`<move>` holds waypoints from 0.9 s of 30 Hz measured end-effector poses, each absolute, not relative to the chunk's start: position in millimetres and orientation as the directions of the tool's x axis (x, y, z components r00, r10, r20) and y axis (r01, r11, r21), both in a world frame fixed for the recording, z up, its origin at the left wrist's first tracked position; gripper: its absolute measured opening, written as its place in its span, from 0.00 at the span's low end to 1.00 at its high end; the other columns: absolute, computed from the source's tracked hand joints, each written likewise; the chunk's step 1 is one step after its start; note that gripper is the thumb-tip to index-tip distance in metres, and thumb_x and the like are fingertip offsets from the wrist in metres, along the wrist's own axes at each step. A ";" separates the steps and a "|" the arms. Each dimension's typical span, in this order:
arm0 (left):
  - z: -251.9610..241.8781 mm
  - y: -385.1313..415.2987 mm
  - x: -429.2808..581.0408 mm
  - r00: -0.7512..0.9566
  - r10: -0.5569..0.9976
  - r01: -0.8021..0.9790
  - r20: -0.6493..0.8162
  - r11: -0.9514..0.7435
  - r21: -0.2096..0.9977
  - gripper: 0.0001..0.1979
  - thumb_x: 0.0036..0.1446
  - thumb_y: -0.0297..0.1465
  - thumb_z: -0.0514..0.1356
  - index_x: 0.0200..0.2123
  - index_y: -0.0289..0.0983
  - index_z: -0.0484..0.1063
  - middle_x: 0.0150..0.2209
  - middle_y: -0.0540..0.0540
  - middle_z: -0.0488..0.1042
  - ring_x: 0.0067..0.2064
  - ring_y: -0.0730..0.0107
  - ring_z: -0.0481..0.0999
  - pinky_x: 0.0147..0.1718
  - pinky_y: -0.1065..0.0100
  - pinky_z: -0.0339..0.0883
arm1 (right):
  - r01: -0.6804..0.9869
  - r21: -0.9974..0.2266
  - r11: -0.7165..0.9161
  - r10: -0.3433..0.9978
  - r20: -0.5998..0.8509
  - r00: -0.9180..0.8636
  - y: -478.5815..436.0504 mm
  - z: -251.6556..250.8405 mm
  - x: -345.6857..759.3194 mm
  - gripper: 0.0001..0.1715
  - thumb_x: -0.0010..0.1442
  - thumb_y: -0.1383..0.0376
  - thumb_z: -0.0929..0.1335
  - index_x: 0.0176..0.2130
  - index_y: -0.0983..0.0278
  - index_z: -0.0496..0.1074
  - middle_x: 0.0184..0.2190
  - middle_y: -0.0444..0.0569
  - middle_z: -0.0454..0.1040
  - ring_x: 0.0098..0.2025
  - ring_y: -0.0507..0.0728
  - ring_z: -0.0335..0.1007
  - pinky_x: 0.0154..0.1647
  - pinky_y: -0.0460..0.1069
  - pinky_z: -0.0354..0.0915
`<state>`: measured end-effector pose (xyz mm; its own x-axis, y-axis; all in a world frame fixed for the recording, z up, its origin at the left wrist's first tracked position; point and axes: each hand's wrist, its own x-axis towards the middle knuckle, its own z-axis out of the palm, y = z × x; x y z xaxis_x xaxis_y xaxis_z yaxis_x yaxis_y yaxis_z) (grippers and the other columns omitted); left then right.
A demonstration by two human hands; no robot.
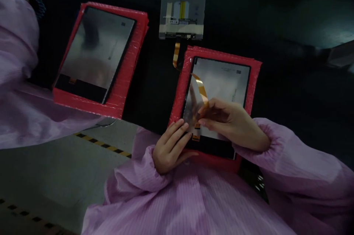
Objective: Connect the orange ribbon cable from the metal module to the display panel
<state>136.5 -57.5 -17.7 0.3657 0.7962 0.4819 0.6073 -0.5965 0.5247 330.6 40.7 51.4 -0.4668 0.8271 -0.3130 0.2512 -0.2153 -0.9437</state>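
Note:
In front of me a display panel (218,87), its silvery back facing up, lies on red bubble wrap (256,71). My right hand (232,120) is closed, pinching an orange flat ribbon cable (202,89) between thumb and fingers above the panel. The cable curves up and away to the left. Just below the pinch, a short connector tab (195,137) sticks out at the panel's black bottom strip. My left hand (170,148) rests with fingers stretched out on the panel's lower left corner, close to that tab.
A clear-cased circuit board (182,17) lies behind, with an orange ribbon (176,54) hanging from its front. To the left, another display panel (96,50) sits on red bubble wrap (123,94). A co-worker's pink sleeve (16,43) reaches in beside it. Striped tape (103,145) marks the floor.

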 end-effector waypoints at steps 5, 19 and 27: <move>-18.8 -56.5 141.5 0.306 0.816 0.651 0.491 -0.555 0.517 0.27 0.57 0.40 0.63 0.56 0.35 0.65 0.52 0.37 0.74 0.60 0.52 0.69 0.55 0.51 0.69 | 0.323 -0.924 -0.203 0.844 -0.332 -0.421 27.7 47.3 330.9 0.12 0.56 0.58 0.72 0.36 0.63 0.72 0.36 0.47 0.77 0.36 0.56 0.75 0.35 0.50 0.74; -11.1 -55.0 144.4 0.358 0.828 0.669 0.432 -0.550 0.499 0.20 0.55 0.41 0.62 0.48 0.38 0.70 0.54 0.38 0.69 0.61 0.49 0.64 0.57 0.45 0.62 | 0.268 -0.957 -0.114 0.919 -0.204 -0.338 6.0 37.9 329.0 0.30 0.59 0.66 0.70 0.55 0.54 0.53 0.35 0.42 0.72 0.37 0.55 0.75 0.31 0.48 0.72; -2.2 -50.3 146.4 0.290 0.910 0.628 0.296 -0.415 0.659 0.14 0.56 0.40 0.62 0.42 0.39 0.71 0.53 0.41 0.68 0.60 0.51 0.62 0.57 0.50 0.60 | 0.251 -0.958 -0.134 0.907 -0.221 -0.358 4.3 35.7 331.9 0.34 0.58 0.68 0.70 0.56 0.52 0.51 0.36 0.43 0.71 0.35 0.55 0.75 0.30 0.49 0.72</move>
